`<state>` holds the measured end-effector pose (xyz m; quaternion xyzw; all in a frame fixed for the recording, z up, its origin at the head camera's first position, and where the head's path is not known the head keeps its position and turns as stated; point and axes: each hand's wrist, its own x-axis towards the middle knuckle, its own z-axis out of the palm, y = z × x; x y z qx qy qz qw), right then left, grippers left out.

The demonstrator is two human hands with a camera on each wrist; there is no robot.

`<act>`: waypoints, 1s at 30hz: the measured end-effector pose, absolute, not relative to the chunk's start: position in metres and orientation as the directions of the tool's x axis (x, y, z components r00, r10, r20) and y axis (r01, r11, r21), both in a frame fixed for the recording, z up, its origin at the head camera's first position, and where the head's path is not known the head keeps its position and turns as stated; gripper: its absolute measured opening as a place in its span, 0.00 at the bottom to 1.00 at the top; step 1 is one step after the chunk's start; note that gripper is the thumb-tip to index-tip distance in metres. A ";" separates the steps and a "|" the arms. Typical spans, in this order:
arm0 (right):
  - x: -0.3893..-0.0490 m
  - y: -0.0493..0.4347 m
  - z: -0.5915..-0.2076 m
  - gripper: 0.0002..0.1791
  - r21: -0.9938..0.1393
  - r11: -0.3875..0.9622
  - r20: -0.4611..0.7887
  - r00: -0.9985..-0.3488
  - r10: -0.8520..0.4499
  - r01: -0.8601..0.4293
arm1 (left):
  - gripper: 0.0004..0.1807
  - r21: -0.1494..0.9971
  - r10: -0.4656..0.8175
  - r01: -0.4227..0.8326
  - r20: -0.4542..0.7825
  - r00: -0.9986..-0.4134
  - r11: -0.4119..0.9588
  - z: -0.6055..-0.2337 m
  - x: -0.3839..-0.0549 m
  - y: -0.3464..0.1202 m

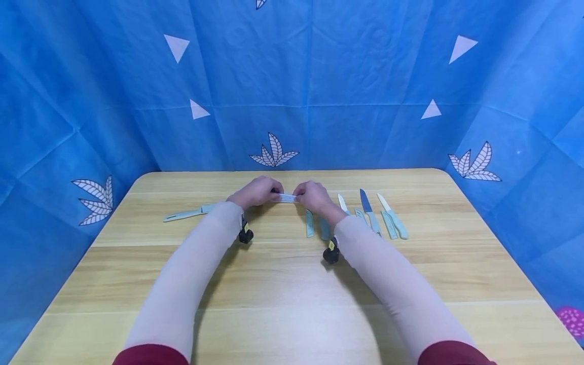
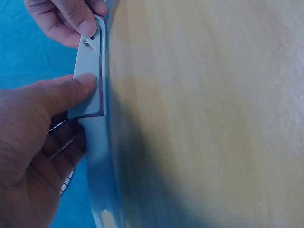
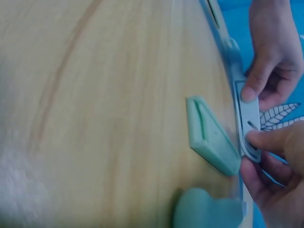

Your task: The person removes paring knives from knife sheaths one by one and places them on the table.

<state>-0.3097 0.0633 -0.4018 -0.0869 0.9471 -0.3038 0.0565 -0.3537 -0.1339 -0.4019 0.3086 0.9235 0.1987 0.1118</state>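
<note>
Above the far part of the table, both hands hold a pale blue knife sheath [image 1: 285, 198]. My left hand [image 1: 257, 192] pinches it near its wide end, with the thumb flat on its face [image 2: 81, 97]. At the slotted, rounded tip, my right hand [image 1: 315, 196] pinches it between thumb and fingers. A light blue handle [image 2: 99, 166] runs on in line from the wide end, so a knife seems to sit inside; the blade is hidden. Close to the right hand, a loose green sheath [image 3: 211, 135] lies on the table.
Right of the hands lie several knives, among them a dark-bladed knife [image 1: 366, 202] and a white-bladed knife [image 1: 396, 220], with sheaths [image 1: 389, 224] beside them. A sheathed knife [image 1: 182, 215] lies to the left, partly behind the sleeve. Blue cloth [image 1: 292, 76] hangs behind the wooden table [image 1: 292, 284].
</note>
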 end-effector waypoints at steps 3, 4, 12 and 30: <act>-0.310 0.068 -0.400 0.05 -0.630 0.769 -0.055 -0.981 -0.185 -0.110 | 0.04 0.464 0.631 0.530 -0.083 -0.771 0.709 -0.400 -0.353 -0.134; -0.310 0.070 -0.399 0.05 -0.654 0.750 -0.058 -0.982 -0.180 -0.099 | 0.04 0.469 0.635 0.534 -0.078 -0.768 0.704 -0.399 -0.353 -0.135; -0.311 0.080 -0.390 0.08 -0.844 0.536 -0.094 -0.984 -0.152 -0.003 | 0.07 0.565 0.595 0.465 -0.059 -0.801 0.682 -0.391 -0.347 -0.132; -0.301 0.080 -0.374 0.18 -0.982 0.176 -0.100 -0.983 -0.156 0.072 | 0.07 0.891 0.514 0.172 -0.077 -0.854 0.420 -0.379 -0.328 -0.130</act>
